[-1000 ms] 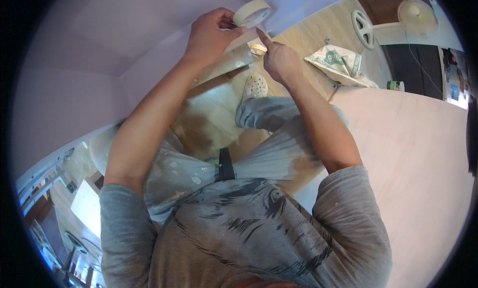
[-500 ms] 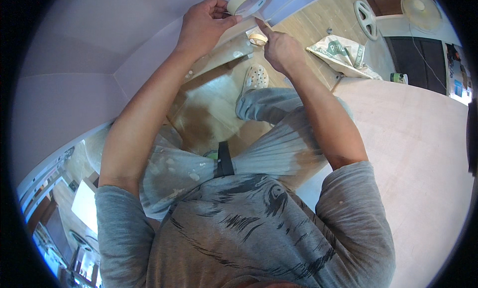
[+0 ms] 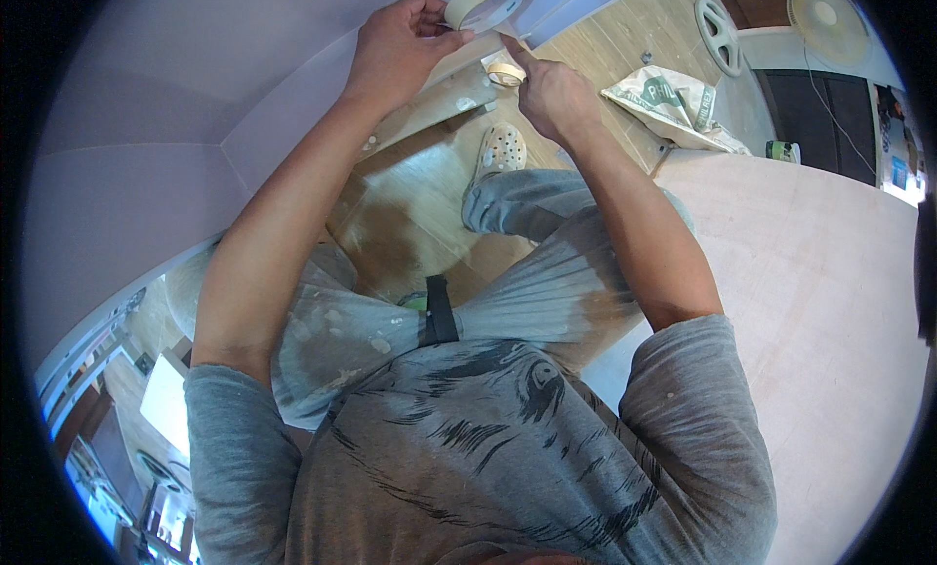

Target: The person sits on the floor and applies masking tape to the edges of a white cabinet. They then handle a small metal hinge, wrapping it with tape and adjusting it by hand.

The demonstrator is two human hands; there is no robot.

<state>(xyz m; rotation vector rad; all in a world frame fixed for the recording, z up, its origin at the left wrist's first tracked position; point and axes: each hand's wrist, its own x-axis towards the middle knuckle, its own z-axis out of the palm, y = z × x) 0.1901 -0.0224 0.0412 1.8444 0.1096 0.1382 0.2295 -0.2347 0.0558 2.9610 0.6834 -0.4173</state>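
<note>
Cream masking tape, a wide paper roll [image 3: 485,3], sits at the top of the frame against a pale lilac wall [image 3: 195,87], gripped at its rim by the person's left hand [image 3: 402,40]. The roll's open core faces the camera, its band smooth and unmarked. The right hand [image 3: 552,97] is closed to a pinch just below and right of the roll, index finger raised toward it; whether a loose strip of tape runs between them cannot be told. A 2nd, smaller roll of beige tape [image 3: 506,73] lies just under the right hand, near the foot of the wall.

To the right, on the wood-plank floor [image 3: 625,38], a crumpled white sack with green printing [image 3: 672,99] rests beside the corner of a pale plywood sheet [image 3: 830,302]. A small green-labelled can [image 3: 781,151] stands at the sheet's far edge. Beyond them are a white wheel-shaped object [image 3: 718,22] and a round white fan [image 3: 822,9]. Below the hands, a white perforated clog [image 3: 500,149] and paint-flecked grey trousers [image 3: 547,272] show.
</note>
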